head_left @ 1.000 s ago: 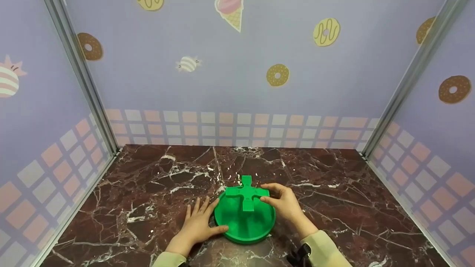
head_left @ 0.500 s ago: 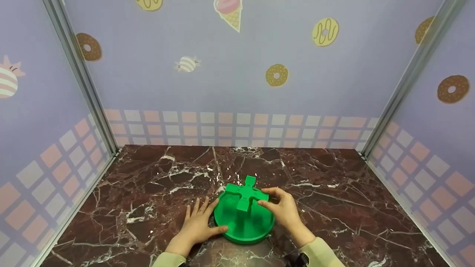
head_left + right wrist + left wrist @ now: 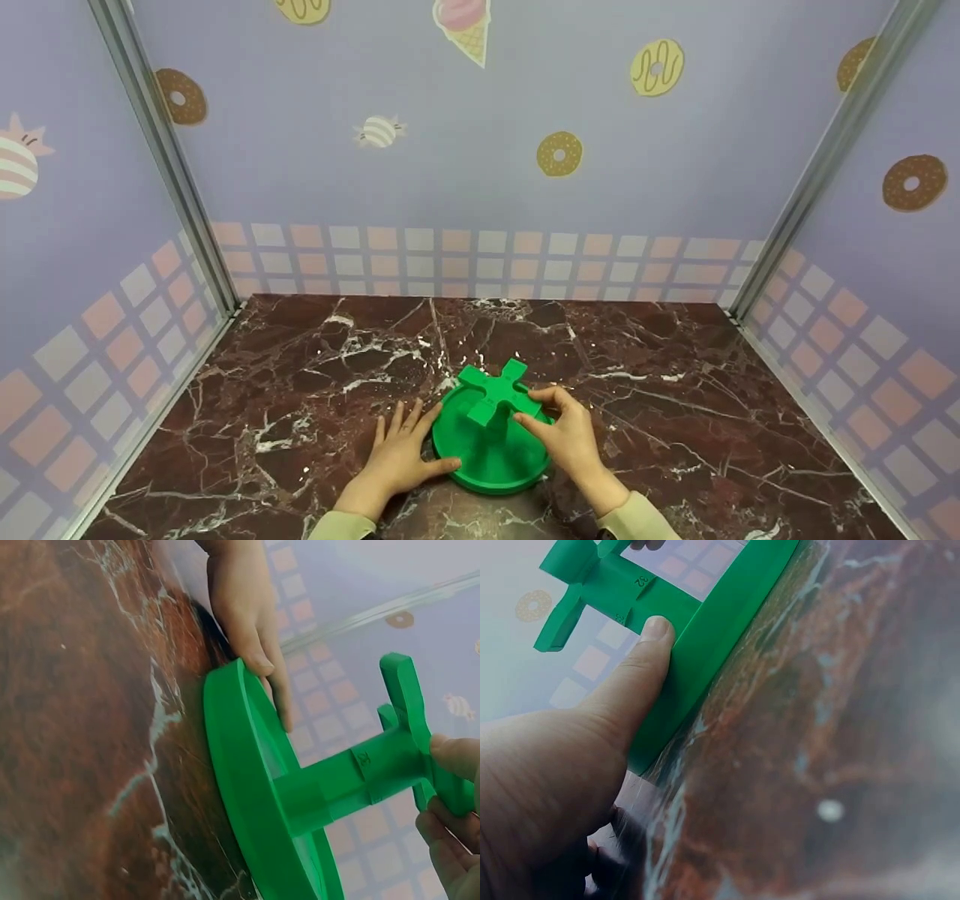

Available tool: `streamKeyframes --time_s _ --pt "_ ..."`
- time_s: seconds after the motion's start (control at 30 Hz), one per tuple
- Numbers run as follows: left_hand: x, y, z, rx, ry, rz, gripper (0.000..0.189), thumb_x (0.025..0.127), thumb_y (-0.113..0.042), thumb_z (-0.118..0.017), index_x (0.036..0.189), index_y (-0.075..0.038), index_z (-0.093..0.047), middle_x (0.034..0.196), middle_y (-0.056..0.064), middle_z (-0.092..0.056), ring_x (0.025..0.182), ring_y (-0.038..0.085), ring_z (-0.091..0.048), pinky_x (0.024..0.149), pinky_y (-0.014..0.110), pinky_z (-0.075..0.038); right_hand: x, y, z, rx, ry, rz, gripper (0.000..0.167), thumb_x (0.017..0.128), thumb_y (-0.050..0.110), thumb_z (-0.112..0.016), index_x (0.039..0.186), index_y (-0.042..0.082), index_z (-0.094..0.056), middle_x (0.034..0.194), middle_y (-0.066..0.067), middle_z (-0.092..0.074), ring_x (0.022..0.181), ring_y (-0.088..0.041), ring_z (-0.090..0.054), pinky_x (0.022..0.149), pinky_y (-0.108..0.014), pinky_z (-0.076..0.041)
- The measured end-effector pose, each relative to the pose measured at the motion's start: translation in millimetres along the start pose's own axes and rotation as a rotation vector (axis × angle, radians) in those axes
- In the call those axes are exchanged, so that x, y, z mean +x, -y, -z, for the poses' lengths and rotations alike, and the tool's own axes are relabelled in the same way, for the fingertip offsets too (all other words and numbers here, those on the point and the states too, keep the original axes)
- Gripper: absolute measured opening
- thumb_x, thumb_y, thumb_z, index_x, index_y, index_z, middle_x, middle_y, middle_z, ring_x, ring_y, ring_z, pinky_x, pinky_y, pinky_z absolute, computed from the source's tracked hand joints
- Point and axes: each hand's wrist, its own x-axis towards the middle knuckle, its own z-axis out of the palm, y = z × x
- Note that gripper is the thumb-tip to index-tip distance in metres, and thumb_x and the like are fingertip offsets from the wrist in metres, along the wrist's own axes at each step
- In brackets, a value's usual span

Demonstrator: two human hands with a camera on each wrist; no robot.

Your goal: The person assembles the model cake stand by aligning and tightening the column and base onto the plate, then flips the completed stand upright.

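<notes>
A green round dish (image 3: pixel 493 484) with a raised rim stands on the marbled tabletop. A post (image 3: pixel 349 780) rises from its middle, marked "32" in both wrist views. On top of the post sits a green four-armed cross (image 3: pixel 498 391). My right hand (image 3: pixel 574 435) pinches the cross's near right arm between thumb and fingers. At the dish's left side lies my left hand (image 3: pixel 400 459), fingers spread straight on the table, its thumb over the rim. In the left wrist view that thumb (image 3: pixel 654 634) presses on the rim's edge.
A dark red marbled table (image 3: pixel 300 450) carries small white flecks (image 3: pixel 472 360) behind the dish. Patterned walls (image 3: pixel 480 187) enclose the table at the back and both sides, with metal posts (image 3: pixel 172 165) at the corners.
The cross has turned on the dish, from arms pointing straight ahead to arms on the diagonal. My right hand has moved with it, slightly toward me. My left hand stays in place.
</notes>
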Motion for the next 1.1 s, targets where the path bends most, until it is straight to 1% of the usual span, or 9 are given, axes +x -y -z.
streamKeyframes --time_s 0.1,0.2,0.5,0.67,0.87,0.93,1.0,1.07,1.1 --pt "0.2 -0.2 -0.2 0.005 0.003 0.005 0.103 0.081 -0.073 -0.07 0.163 -0.021 -0.033 0.171 0.022 -0.02 0.158 0.051 -0.006 0.124 0.074 0.001 -2.7 1 -2 -0.014 -0.004 -0.01 0.033 0.08 0.016 -0.089 0.106 0.007 -0.07 0.111 -0.012 -0.074 0.102 -0.03 -0.073 0.089 -0.035 -0.062" --pt "0.1 -0.8 -0.2 0.009 0.005 0.011 0.103 0.081 -0.073 -0.07 0.163 -0.021 -0.034 0.171 0.022 -0.021 0.158 0.051 -0.007 0.124 0.075 0.0 -5.1 2 -5 -0.032 -0.006 -0.001 0.035 0.079 0.018 -0.09 0.105 0.008 -0.069 0.11 -0.011 -0.073 0.104 -0.03 -0.072 0.09 -0.036 -0.062" --pt "-1.5 -2.4 -0.6 0.015 0.001 0.016 0.102 0.082 -0.071 -0.071 0.163 -0.021 -0.034 0.17 0.022 -0.022 0.158 0.051 -0.008 0.124 0.075 -0.002 -10.7 5 -12 -0.049 -0.002 0.008 0.043 0.076 0.024 -0.092 0.103 0.007 -0.064 0.111 -0.012 -0.071 0.102 -0.031 -0.07 0.09 -0.046 -0.061" --pt "-2.0 -1.8 -0.7 0.005 0.0 0.015 0.102 0.082 -0.072 -0.071 0.163 -0.021 -0.034 0.17 0.022 -0.021 0.158 0.052 -0.007 0.124 0.075 -0.001 -12.4 7 -13 -0.071 -0.01 0.029 0.045 0.074 0.025 -0.093 0.102 0.009 -0.062 0.109 -0.011 -0.071 0.101 -0.031 -0.07 0.09 -0.046 -0.061" --pt "-1.0 -1.2 -1.2 0.011 0.001 0.017 0.103 0.082 -0.072 -0.071 0.163 -0.021 -0.033 0.17 0.022 -0.022 0.158 0.051 -0.007 0.123 0.076 -0.002 -9.1 5 -8 -0.082 0.008 0.058 0.047 0.074 0.029 -0.093 0.104 0.011 -0.063 0.108 -0.007 -0.07 0.101 -0.027 -0.069 0.086 -0.045 -0.061" --pt "-0.6 -0.9 -1.1 0.009 0.002 0.016 0.103 0.082 -0.072 -0.071 0.163 -0.021 -0.033 0.17 0.022 -0.022 0.158 0.051 -0.007 0.123 0.076 -0.002 -5.5 4 -4 -0.065 -0.013 0.063 0.045 0.075 0.029 -0.093 0.104 0.01 -0.064 0.107 -0.006 -0.07 0.1 -0.026 -0.069 0.086 -0.043 -0.061" --pt "-0.1 -0.5 -1.1 0.01 0.005 0.018 0.103 0.082 -0.073 -0.07 0.163 -0.022 -0.033 0.171 0.021 -0.021 0.159 0.051 -0.005 0.124 0.075 0.0 0.1 4 0 -0.018 -0.054 0.071 0.042 0.078 0.024 -0.092 0.106 0.006 -0.065 0.107 -0.009 -0.07 0.099 -0.026 -0.07 0.086 -0.04 -0.062" --pt "0.3 0.0 -1.0 0.006 0.003 0.015 0.103 0.082 -0.073 -0.071 0.163 -0.022 -0.033 0.171 0.021 -0.021 0.159 0.051 -0.005 0.124 0.075 0.0 8.7 2 5 0.043 -0.082 0.058 0.04 0.081 0.018 -0.089 0.109 0.002 -0.066 0.109 -0.012 -0.07 0.101 -0.029 -0.071 0.088 -0.038 -0.062" --pt "0.6 0.4 -1.2 0.008 0.003 0.015 0.103 0.082 -0.073 -0.071 0.163 -0.023 -0.033 0.171 0.021 -0.021 0.159 0.05 -0.005 0.124 0.075 0.001 13.6 0 7 0.069 -0.08 0.048 0.039 0.083 0.015 -0.088 0.112 0.001 -0.066 0.112 -0.014 -0.069 0.103 -0.031 -0.071 0.09 -0.037 -0.062"
